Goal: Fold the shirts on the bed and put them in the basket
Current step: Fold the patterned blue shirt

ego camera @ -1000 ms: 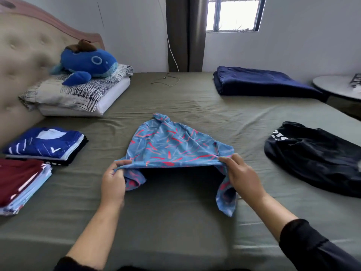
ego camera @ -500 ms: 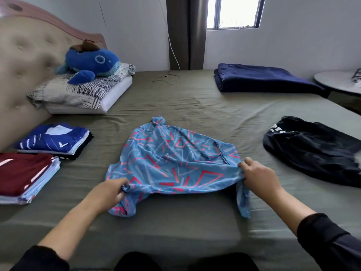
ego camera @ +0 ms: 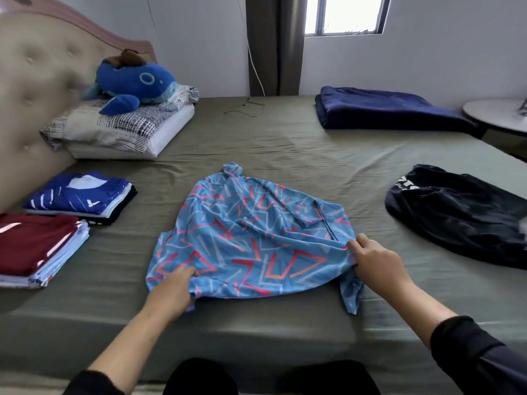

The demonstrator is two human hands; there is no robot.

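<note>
Head view: a wide bed (ego camera: 256, 143) with a green sheet fills the room, under a window (ego camera: 343, 14). A light blue shirt with red zigzags (ego camera: 248, 238) lies near the front edge. Folded shirts (ego camera: 77, 196) sit far left, a black shirt (ego camera: 459, 212) far right, with bare sheet between. The left hand (ego camera: 174, 289) pinches the shirt's near left edge. The right hand (ego camera: 376, 260) pinches the right side, arms stretched forward.
</note>
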